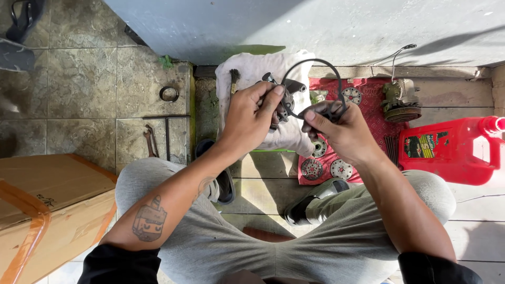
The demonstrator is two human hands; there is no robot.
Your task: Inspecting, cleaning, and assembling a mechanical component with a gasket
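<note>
In the middle of the frame, a little above centre, the left hand [251, 118] is wrapped tight around a dark metal part [286, 102] with bolts and bumps on it. The right hand [344, 131] pinches a thin black rubber ring [336, 79] between thumb and fingers, and the ring loops up over the metal part. The metal part looks hard and heavy, and maybe greasy, so it could slip; a full grip around its thick body seems best. The ring looks soft, light and bendy, so a pinch on its lower edge should hold it, but pulling too hard might stretch or tear it. Under the hands lies a white cloth [252, 68] with a small brush [234, 79]. To the right is a red cloth [368, 100] with round metal discs [341, 169], and at the right edge a red jug [452, 150]. A cardboard box [47, 200] sits at lower left
</note>
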